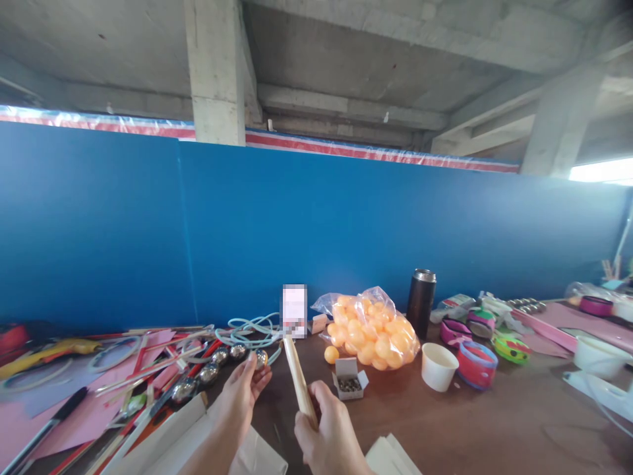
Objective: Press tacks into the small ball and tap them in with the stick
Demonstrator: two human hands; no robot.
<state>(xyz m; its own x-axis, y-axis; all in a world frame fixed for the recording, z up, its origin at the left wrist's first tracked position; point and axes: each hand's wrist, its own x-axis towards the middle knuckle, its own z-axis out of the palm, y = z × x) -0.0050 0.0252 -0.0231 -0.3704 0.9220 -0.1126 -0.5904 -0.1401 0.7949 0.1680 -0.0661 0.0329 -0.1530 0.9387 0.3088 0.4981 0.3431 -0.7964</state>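
My left hand (246, 389) is raised over the table's near left part, its thumb and fingers closed on a shiny metal ball (261, 358). To its right, my right hand (327, 425) wraps round the lower end of a pale wooden stick (297, 376), which points up and away. A small open box (349, 382) of little metal pieces stands just beyond my right hand. Several more silver balls (208, 374) lie left of my left hand. A folded white sheet (192, 439) is beneath my left forearm.
Behind the box lie a clear bag of orange balls (373, 333) and a loose orange ball (331, 355). A black bottle (422, 303), a white paper cup (438, 366) and colourful bands (477, 363) stand right. Sticks and pink paper (84, 409) cover the left; a blue partition (306, 224) rises behind.
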